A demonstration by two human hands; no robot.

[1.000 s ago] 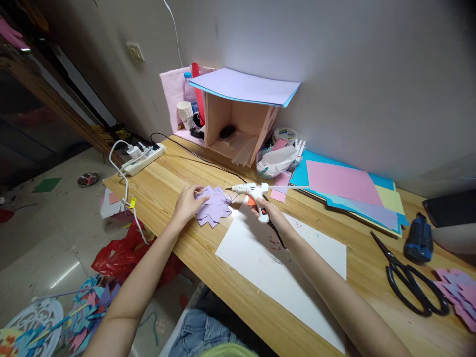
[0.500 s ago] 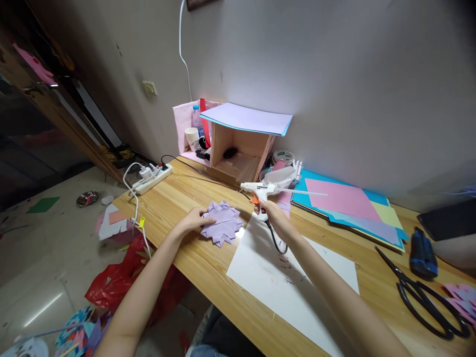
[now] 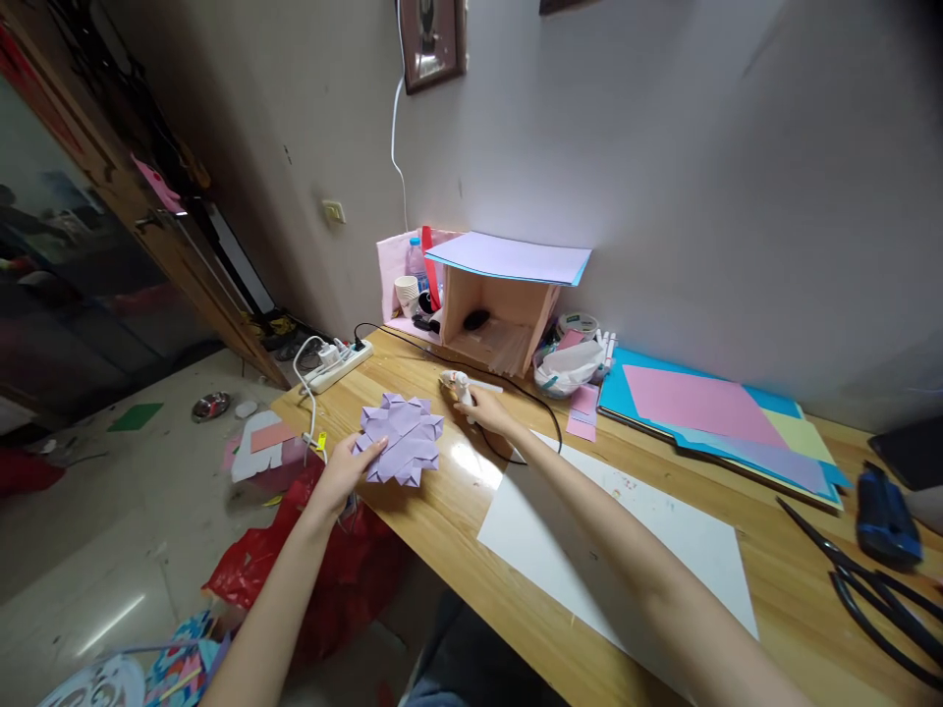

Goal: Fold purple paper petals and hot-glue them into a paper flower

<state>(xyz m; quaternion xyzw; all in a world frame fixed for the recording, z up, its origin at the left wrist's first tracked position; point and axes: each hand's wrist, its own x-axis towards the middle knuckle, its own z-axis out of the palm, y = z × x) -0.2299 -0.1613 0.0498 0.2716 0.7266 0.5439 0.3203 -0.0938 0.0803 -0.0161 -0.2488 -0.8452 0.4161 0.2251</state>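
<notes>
My left hand grips a folded purple paper flower by its left edge, thumb on top. The flower is tilted up near the front edge of the wooden table. Farther back, my right hand is closed round the handle of a white hot glue gun. The glue gun is low over the tabletop, beyond the flower, and I cannot tell whether it touches the wood. From its back a pale glue stick sticks out to the right, and its black cord loops behind my right wrist.
A white paper sheet lies under my right arm. Coloured paper, scissors and a blue-black tool are on the right. A pink open box stands at the back, a power strip to the left.
My left hand has lifted the flower off the table and moved it left. My right hand has brought the glue gun left and down towards the tabletop. The view has shifted too.
</notes>
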